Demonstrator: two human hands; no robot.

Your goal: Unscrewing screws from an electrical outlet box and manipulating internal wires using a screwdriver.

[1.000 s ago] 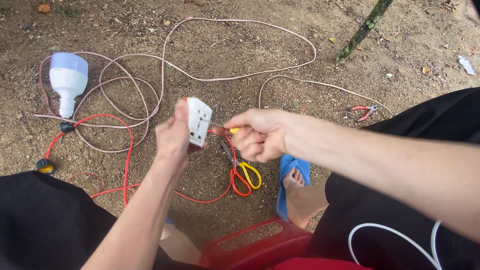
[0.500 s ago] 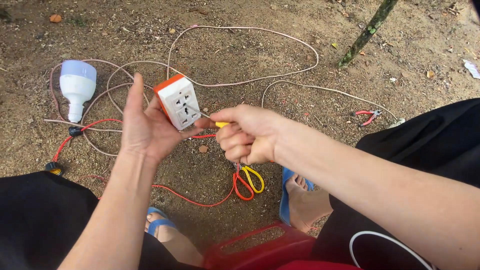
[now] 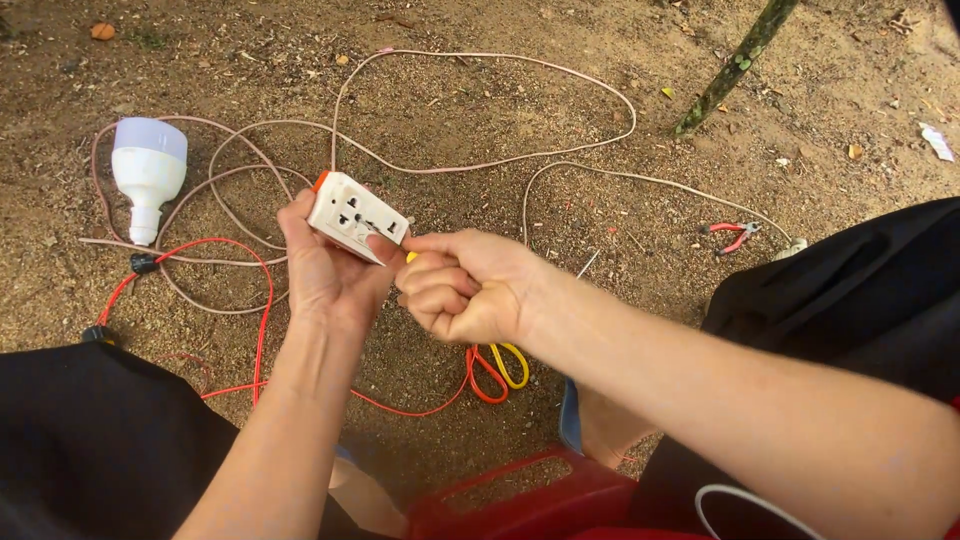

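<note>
Socket box (image 3: 355, 217), white with an orange edge, is sitting in the left hand (image 3: 325, 275), raised above the dirt ground (image 3: 600, 110) and tilted so its face with the holes is pointing up and toward the right hand (image 3: 465, 285). The left hand is cupping it from below, thumb pressing along its near edge and fingers wrapping behind, so the box is lying against the palm rather than between fingertips. The right hand is curling into a closed fist around a yellow-handled tool (image 3: 411, 257); only a small piece of yellow is showing just beside the box's lower right corner, and its tip is hidden, so whether it is touching the box cannot be told.

Slipping looks like the main risk: the tool could skid off the smooth face and jab the left palm lying directly behind the box. Pressing at an angle could also twist the box out of a loose cupping hold and drop it in the dirt.

Left of the box, a white bulb (image 3: 148, 175) is lying on the ground among loops of pale cable (image 3: 480, 165) and red wire (image 3: 262, 300). Below and right of it, orange and yellow scissors (image 3: 495, 370) are resting under the right wrist; far to its right, small red pliers (image 3: 733, 235) are lying.
</note>
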